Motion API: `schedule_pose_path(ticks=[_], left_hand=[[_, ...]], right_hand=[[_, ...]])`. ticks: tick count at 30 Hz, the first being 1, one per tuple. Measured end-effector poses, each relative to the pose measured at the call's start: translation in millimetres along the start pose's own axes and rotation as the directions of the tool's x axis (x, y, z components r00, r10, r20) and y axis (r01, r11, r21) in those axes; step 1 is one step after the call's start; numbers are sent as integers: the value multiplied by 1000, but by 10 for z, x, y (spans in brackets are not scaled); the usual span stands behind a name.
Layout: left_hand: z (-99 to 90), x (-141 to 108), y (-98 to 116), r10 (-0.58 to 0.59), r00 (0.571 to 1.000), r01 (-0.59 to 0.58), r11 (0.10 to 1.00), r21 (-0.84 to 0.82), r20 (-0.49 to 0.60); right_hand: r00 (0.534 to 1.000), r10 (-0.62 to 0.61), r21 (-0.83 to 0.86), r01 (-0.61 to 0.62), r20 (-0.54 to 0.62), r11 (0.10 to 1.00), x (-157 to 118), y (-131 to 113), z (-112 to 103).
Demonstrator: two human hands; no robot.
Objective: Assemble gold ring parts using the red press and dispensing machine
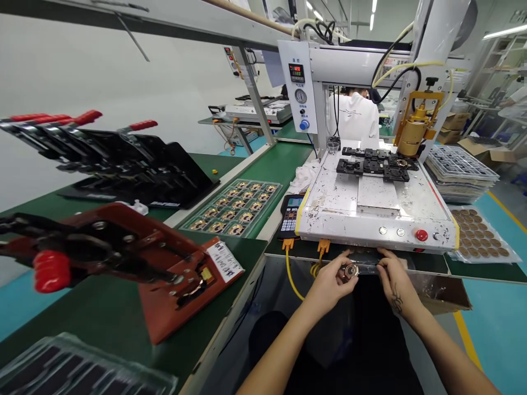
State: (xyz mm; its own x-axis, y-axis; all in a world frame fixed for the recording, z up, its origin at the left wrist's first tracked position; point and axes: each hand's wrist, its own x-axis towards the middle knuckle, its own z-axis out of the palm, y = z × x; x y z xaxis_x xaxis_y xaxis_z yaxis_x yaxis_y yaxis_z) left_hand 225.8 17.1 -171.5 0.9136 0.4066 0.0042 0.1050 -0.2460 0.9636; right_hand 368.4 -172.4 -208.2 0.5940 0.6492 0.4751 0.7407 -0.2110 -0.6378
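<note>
Between thumb and fingers, my left hand pinches a small round copper-coloured part with a ring-shaped centre. My right hand is just to its right, its thumb and index finger nearly together at the edge of a clear plastic sheet. What the right fingertips grip is too small to make out. Both hands are at the bench's front edge, below a white dispensing machine. On its bed sit black fixtures, one bearing a round part, under a gold-coloured head.
To the left are a red clamp press, black toggle-clamp fixtures and a clear tray of round parts. A keypad controller stands beside the machine. At right lie brown discs and stacked trays. A person sits beyond.
</note>
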Motion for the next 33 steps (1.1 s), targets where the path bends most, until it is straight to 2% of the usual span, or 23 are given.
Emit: schedule_pose_path(ticks=[3, 5, 7, 9, 14, 17, 24, 33], left_hand=[[-50, -184, 80, -74, 997, 66, 972, -225, -28], [-66, -330, 132, -158, 987, 134, 888, -441, -20], [-71, -459, 191, -242, 970, 197, 774, -601, 6], [-77, -561, 259, -303, 953, 238, 687, -687, 27], [-117, -731, 439, -364, 929, 274, 564, -779, 63], [-132, -810, 513, -357, 933, 249, 546, -800, 47], [-110, -938, 515, -280, 960, 169, 580, -797, -1], [-101, -978, 506, -271, 963, 151, 594, -790, -19]], right_hand=[[991, 133, 88, -130, -22, 988, 47, -212, -147], [974, 222, 198, -227, 46, 954, 76, -401, -228], [935, 306, 376, -352, 177, 857, 120, -591, -275], [891, 349, 521, -453, 290, 724, 166, -742, -283], [820, 375, 620, -572, 432, 538, 207, -842, -205], [797, 370, 635, -604, 477, 482, 187, -818, -182], [778, 357, 614, -628, 518, 478, 139, -901, -271], [659, 331, 608, -752, 676, 255, 118, -945, -263]])
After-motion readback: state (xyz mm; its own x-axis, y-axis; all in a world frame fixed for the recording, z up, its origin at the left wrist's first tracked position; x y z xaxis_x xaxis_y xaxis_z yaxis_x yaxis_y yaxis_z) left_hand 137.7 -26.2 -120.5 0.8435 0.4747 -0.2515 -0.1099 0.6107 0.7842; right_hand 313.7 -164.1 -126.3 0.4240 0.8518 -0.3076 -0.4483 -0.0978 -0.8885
